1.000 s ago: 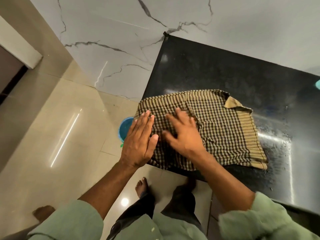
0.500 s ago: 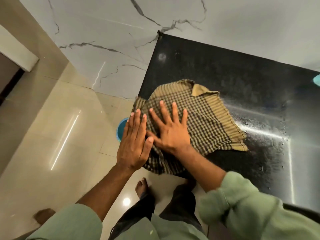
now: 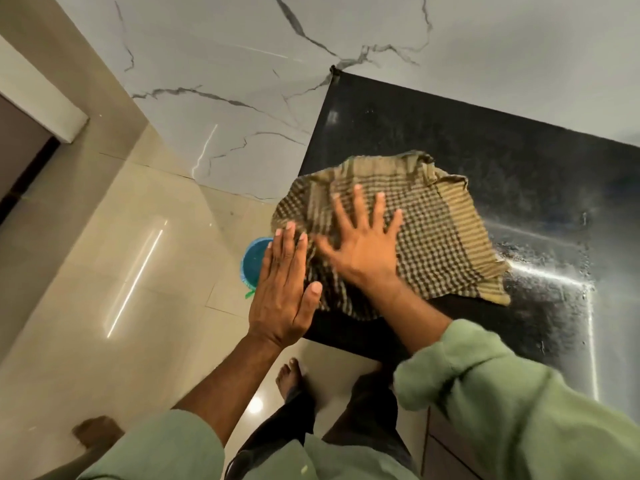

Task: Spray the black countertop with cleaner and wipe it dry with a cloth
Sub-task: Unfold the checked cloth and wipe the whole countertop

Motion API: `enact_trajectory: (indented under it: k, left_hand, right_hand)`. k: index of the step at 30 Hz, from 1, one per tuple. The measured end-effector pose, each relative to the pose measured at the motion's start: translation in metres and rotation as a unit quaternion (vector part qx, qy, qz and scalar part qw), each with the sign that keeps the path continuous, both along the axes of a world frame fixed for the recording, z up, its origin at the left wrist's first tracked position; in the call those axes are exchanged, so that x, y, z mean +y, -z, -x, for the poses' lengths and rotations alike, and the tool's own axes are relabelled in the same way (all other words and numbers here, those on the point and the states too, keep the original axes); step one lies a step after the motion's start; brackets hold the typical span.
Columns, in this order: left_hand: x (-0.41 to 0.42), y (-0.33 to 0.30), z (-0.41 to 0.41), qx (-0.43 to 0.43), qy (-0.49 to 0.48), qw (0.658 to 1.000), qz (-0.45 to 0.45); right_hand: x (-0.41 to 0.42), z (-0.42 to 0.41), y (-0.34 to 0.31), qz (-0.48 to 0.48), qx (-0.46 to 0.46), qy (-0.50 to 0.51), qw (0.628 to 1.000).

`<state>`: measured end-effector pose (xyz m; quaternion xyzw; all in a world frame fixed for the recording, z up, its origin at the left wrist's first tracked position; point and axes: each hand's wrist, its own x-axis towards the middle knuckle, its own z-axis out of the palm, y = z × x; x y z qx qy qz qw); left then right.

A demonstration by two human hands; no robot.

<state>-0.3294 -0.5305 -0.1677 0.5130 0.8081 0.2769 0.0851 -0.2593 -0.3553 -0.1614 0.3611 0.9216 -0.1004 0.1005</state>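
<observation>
A tan and dark checked cloth lies spread on the left end of the black countertop, its left edge hanging over the counter's side. My right hand presses flat on the cloth with fingers spread. My left hand lies flat with straight fingers at the counter's left edge, fingertips on the cloth's overhanging part. To the right of the cloth the counter shines wet with droplets. No spray bottle shows.
A white marble-patterned wall stands behind and left of the counter. Below the counter's left edge a blue round container sits on the glossy beige floor. My bare feet stand by the counter's front.
The cloth has slid away from me toward the wall and turned under my right hand. My left hand stays at the counter's left edge.
</observation>
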Motion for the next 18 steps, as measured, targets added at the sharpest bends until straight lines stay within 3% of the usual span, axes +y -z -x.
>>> enact_trajectory:
  k: [2,5,9,14,18]
  left_hand:
    - [0.000,0.002,0.000,0.001,-0.003,1.000,0.012]
    - [0.001,0.003,0.000,0.013,0.004,0.999,0.043]
    - [0.002,0.003,-0.001,0.031,0.017,0.998,0.054]
    - [0.003,0.003,-0.002,0.011,-0.012,0.999,0.051]
    - [0.002,0.003,-0.001,-0.009,-0.021,1.000,0.019]
  right_hand:
    - [-0.030,-0.013,0.000,0.012,-0.001,-0.078,0.997]
    - [-0.043,-0.042,0.003,0.030,0.009,-0.109,0.994]
    - [-0.015,-0.052,0.001,0.014,0.029,-0.021,0.999]
    - [0.027,-0.004,-0.001,0.006,0.043,0.118,0.992]
    - [0.028,0.033,0.003,-0.002,0.034,0.106,0.994]
